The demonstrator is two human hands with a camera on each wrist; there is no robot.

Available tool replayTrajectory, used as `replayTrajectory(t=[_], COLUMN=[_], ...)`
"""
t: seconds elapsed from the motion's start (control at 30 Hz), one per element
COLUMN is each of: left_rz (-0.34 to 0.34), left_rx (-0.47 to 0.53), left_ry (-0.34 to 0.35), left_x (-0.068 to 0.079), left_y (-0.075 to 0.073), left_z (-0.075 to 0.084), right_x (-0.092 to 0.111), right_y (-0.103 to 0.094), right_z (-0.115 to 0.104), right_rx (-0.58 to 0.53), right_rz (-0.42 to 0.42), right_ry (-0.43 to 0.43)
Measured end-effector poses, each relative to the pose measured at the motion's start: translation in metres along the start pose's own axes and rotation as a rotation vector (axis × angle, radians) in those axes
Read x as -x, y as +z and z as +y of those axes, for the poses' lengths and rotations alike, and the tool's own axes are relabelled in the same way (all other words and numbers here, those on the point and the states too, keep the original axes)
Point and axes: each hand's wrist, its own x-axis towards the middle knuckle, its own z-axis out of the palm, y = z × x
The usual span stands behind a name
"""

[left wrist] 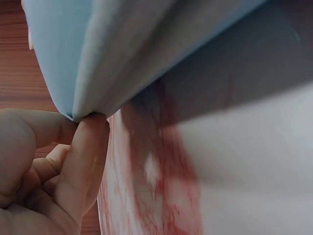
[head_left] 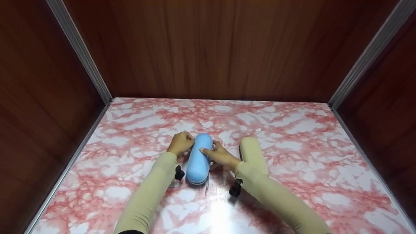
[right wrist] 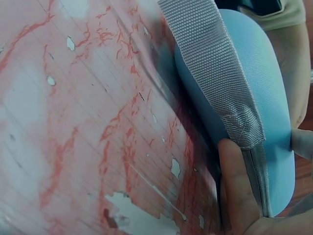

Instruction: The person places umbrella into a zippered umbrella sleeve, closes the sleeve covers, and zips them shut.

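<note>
A long, rounded blue zip case (head_left: 198, 164) lies on the table between both hands, its length running away from me. My left hand (head_left: 179, 143) is at the far left side, where thumb and finger pinch the case's edge in the left wrist view. From the right, my right hand (head_left: 222, 156) grips the case, thumb on the top and fingers along the side. In the right wrist view a grey woven strap (right wrist: 215, 63) is attached at the side beside the zipper (right wrist: 257, 171), and the fingertips press close to the strap's stitched end.
A beige case (head_left: 252, 151) of similar shape lies right of the blue one, partly covered by my right sleeve. Red-and-white marbled sheeting covers the table (head_left: 130, 136). Dark wood panels (head_left: 208, 48) with metal corner strips enclose the back and both sides.
</note>
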Motion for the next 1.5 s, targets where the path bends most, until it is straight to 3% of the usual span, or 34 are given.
replayTrajectory(t=[0.3, 0.6, 1.07, 1.37, 1.5], left_rz=[-0.030, -0.054, -0.044, -0.011, 0.012], left_rx=[-0.013, -0.105, -0.171, -0.106, -0.123], left_ry=[0.054, 0.154, 0.151, 0.101, 0.089], left_x=[0.0002, 0.0005, 0.0024, -0.0021, -0.0044], left_y=[-0.0036, -0.0041, -0.0051, -0.0015, 0.0005], left_z=[-0.0069, -0.0091, -0.0034, -0.0058, -0.0047], right_x=[0.0006, 0.0020, 0.0020, 0.0027, 0.0018], right_y=[0.0000, 0.0017, 0.0024, 0.0048, 0.0062], right_z=[0.0001, -0.0016, -0.0015, 0.0017, 0.0015], right_rx=[-0.002, -0.028, 0.001, 0.070, 0.059], right_rz=[-0.020, -0.023, -0.010, 0.051, 0.050], right_ry=[-0.003, -0.003, -0.018, -0.066, -0.065])
